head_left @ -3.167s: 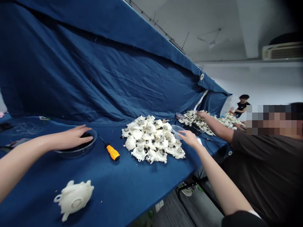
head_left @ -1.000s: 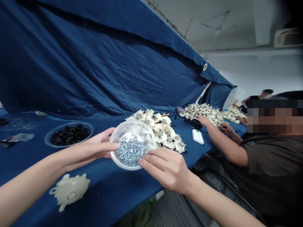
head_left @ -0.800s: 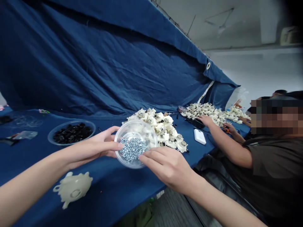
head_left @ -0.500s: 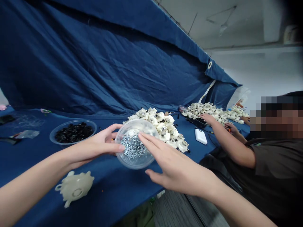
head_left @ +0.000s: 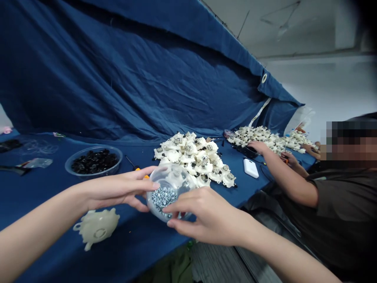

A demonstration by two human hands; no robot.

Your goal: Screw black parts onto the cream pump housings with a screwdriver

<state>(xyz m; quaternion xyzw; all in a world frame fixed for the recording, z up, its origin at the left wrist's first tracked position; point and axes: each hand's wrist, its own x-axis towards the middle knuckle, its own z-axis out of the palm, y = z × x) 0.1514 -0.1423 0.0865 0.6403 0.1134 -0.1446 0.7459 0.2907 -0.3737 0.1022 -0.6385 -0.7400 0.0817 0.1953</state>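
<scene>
Your left hand (head_left: 120,190) has its fingers clamped on a round clear plastic bowl (head_left: 176,173) of silvery metal screws (head_left: 161,197), above the blue cloth-covered table (head_left: 138,239) near its front edge. Your right hand (head_left: 204,215) bends its fingers inside, their grip hidden.

In my left hand (head_left: 128,188) I hold a round, clear plastic tub (head_left: 173,176), which is tilted. Inside it lie many small silver screws (head_left: 163,196) in one loose heap, partly hidden behind my right hand (head_left: 206,215).

Screwdriver (head_left: 137,169) — partly hidden behind left hand (head_left: 125,190); some screws (head_left: 162,196) — covered by right hand (head_left: 203,214)
</scene>
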